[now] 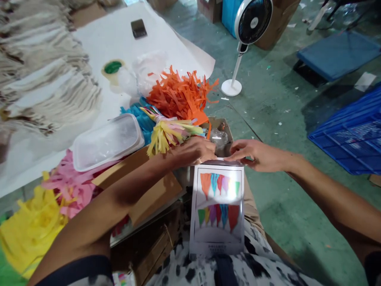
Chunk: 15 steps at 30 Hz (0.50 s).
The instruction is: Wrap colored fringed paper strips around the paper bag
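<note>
A flat clear packet (218, 238) lies upright against my lap, with a printed card inside showing colourful tassel garlands. My left hand (201, 150) is closed on the left part of its top edge, the fingertips partly hidden. At the right part of that edge, my right hand (251, 154) pinches the plastic between thumb and fingers. Just beyond my left hand lies a bundle of yellow and pink paper tassels (166, 135). Orange tassels (178, 93) are heaped behind it, beside blue tassels (145, 119). Under my hands stands an open cardboard box (228, 129) with crumpled clear plastic in it.
On the white table lie a lidded plastic container (108, 141), a tape roll (113, 67), a phone (139, 28) and stacked pale material (44, 67). Pink (73, 182) and yellow tassels (32, 226) sit left. A fan (232, 87), blue platform (339, 53) and blue crate (351, 131) stand right.
</note>
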Available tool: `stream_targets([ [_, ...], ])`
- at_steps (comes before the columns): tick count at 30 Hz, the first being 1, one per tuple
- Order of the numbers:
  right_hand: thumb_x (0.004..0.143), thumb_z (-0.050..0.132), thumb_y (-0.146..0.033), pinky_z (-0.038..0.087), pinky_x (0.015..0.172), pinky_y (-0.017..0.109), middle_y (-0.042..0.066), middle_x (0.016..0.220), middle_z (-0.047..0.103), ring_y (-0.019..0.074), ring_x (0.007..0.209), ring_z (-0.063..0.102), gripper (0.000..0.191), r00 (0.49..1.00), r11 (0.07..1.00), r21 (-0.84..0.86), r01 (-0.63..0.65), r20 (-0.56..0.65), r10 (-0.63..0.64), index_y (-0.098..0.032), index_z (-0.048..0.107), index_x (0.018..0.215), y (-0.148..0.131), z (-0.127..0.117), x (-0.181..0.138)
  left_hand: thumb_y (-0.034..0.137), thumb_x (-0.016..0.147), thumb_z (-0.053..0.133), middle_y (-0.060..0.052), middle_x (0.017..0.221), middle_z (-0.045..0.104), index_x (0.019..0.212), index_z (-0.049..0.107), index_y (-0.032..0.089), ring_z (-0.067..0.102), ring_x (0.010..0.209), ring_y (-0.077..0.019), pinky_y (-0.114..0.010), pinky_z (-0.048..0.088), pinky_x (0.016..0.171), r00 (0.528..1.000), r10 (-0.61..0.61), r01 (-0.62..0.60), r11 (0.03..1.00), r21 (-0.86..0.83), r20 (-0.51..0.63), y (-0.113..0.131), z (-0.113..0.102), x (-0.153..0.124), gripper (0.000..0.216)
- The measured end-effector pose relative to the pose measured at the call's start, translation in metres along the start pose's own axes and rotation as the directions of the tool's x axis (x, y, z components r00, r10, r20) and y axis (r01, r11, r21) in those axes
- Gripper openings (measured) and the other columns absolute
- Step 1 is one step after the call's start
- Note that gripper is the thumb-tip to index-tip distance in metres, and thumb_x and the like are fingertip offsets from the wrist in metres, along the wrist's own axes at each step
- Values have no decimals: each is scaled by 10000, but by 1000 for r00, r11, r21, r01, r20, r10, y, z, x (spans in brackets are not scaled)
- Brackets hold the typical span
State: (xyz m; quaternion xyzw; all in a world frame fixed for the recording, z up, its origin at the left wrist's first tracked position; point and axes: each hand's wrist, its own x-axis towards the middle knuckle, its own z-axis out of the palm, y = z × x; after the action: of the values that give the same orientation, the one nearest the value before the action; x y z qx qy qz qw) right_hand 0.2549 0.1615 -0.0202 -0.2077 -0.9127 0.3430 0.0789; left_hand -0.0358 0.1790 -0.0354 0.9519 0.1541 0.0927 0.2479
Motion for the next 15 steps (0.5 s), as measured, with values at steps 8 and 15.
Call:
stream_targets([
  [8, 844, 550, -43, 463, 901, 410, 99, 1223, 691, 259, 1063, 637, 618, 1000, 966, -259, 11, 23, -5, -315, 714, 1375, -6, -2, -6, 147, 926, 523, -44, 853, 692, 1124, 813, 289, 623, 812, -194, -326, 452, 850, 982, -108, 97, 992, 75, 155, 7, -21, -4, 379],
  [15, 884, 502, -59, 488, 956, 430, 98, 1213, 658, 247, 1079, 623, 665, 999, 975, -223, -2, -33, -5, -320, 625, 1484, 0, 8, -19, 135, 907, 552, -77, 990, 755, 1128, 817, 246, 685, 891, -198, -324, 506, 856, 996, -85, 89, 986, -142, 35, -5, -11, -14, 363],
])
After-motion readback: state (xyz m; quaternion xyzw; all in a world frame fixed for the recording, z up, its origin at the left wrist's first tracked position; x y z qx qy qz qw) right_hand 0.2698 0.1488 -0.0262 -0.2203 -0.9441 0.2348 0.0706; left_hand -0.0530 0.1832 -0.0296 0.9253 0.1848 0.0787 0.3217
